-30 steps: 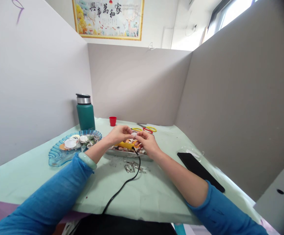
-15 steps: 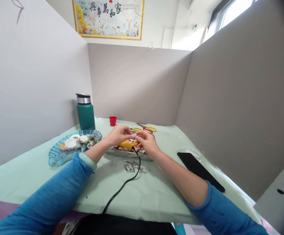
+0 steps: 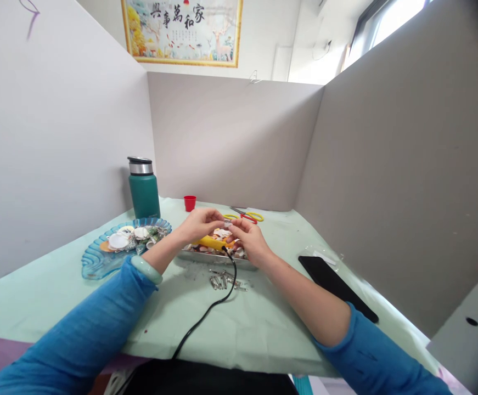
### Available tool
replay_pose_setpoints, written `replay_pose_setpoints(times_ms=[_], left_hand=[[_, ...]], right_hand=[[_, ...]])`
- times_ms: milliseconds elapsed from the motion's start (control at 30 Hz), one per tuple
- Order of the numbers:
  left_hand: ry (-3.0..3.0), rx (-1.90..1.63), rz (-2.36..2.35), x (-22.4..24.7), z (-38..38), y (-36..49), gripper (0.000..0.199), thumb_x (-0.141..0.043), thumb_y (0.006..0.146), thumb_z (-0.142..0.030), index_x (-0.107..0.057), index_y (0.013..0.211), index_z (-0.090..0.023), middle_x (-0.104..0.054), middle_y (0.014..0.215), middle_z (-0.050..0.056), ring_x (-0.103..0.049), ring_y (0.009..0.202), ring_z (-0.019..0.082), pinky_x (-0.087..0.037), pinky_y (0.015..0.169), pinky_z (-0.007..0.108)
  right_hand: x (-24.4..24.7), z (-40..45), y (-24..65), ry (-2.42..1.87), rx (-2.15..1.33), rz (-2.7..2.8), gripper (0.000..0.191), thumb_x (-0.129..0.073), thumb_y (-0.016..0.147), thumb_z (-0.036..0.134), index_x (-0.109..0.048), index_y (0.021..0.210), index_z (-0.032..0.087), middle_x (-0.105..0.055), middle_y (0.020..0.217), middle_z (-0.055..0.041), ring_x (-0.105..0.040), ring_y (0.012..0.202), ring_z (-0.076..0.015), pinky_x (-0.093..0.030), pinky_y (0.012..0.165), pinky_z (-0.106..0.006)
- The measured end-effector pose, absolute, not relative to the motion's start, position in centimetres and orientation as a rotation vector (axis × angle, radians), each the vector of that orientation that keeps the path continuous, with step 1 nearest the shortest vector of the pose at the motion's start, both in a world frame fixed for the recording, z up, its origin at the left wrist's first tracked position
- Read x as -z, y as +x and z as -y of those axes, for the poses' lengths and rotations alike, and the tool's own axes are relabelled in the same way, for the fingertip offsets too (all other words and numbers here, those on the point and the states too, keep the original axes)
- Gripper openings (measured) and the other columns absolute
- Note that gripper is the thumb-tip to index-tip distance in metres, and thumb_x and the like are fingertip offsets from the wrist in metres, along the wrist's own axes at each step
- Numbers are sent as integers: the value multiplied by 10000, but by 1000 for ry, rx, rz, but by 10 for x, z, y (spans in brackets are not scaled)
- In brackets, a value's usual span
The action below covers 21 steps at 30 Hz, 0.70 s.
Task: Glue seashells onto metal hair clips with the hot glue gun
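the left hand (image 3: 201, 224) and the right hand (image 3: 250, 240) come together above the metal tray (image 3: 239, 263), and the fingertips of both are closed narrow on one small whitish piece (image 3: 228, 224). this piece is between the two hands, over the tray area; its exact shape is too small to tell. in the tray there are many mixed pieces (image 3: 222, 233), white, orange and reddish, and the yellow tool (image 3: 212, 243) lies over them, below the hands. its black cable (image 3: 204, 314) goes over the near rim and down along the pale green cloth (image 3: 263, 329). some small silvery metal parts (image 3: 221, 282) lie in a loose group in front of the tray, near the cable. at the left is the blue plate (image 3: 93, 267) with white and greenish items (image 3: 120, 240), and behind it the green bottle (image 3: 144, 195) stands upright. the red cup (image 3: 190, 203) and the scissors (image 3: 251, 218) are behind the tray. at the right lies the black flat object (image 3: 337, 288), with the clear plastic bag (image 3: 332, 260) beside its far end
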<state>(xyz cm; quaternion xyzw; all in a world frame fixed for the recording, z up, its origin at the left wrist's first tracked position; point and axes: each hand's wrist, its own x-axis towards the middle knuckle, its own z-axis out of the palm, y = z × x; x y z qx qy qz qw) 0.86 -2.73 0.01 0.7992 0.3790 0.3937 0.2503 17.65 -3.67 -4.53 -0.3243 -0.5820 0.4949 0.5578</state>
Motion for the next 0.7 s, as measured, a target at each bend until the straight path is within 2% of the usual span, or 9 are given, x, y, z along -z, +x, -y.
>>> replay_pose_setpoints(times_ms=[133, 267, 433, 700], left_hand=[[2194, -1058, -1071, -4, 27, 6, 242, -523, 801, -365, -613, 777, -142, -545, 525, -12, -539, 501, 106, -424, 508, 211], [2200, -994, -1051, -3, 25, 3, 241, -537, 788, -339, -636, 849, -128, -594, 609, 10, -563, 533, 110, -428, 515, 215], [2161, -906, -1016, -2, 26, 2, 231, -565, 766, -301, -633, 905, -129, -590, 622, 5, -564, 555, 109, -424, 512, 209], [2182, -872, -1006, -1, 26, 2, 206, -593, 743, -310, -633, 837, -130, -639, 719, 35, -577, 587, 112, -421, 510, 205]], right_hand=[[46, 36, 176, -751, -1182, 1382, 315, -694, 667, 359, -557, 876, 168, -603, 742, 10, -616, 565, -103, -419, 372, -156], [46, 36, 175, -741, -1191, 1388, 321, -701, 658, 356, -560, 872, 164, -607, 763, 2, -619, 571, -108, -417, 366, -161], [44, 38, 176, -747, -1211, 1402, 310, -680, 680, 336, -571, 913, 163, -638, 842, -29, -617, 575, -102, -421, 369, -158], [42, 39, 176, -748, -1241, 1410, 298, -678, 700, 329, -577, 923, 159, -655, 843, -37, -604, 535, -92, -423, 364, -160]])
